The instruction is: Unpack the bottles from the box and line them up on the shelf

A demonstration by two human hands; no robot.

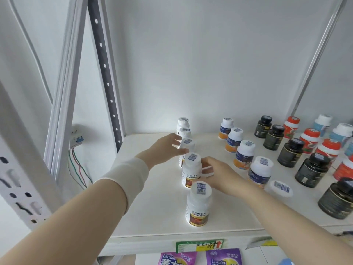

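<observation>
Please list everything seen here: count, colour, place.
white bottles: 5, white, left column on shelf
blue-label bottles: 5, white caps, second column
black bottles: 5, black, third column
red-cap bottles: at least 4, right
pale-blue bottles: at least 2, far right
shelf: 1, white
packets: 2, purple, below shelf
tag: 1, green, shelf edge
breaker box: 1, white, left wall
left hand: fingers straight, at third white bottle
right hand: against fourth white bottle, grip unclear

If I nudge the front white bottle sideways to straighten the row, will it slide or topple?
Probably slides if pushed low: the front white bottle stands upright on the smooth white shelf. Pushed at its cap, it may tip, being taller than wide. Tipped, its round body would likely roll.
</observation>
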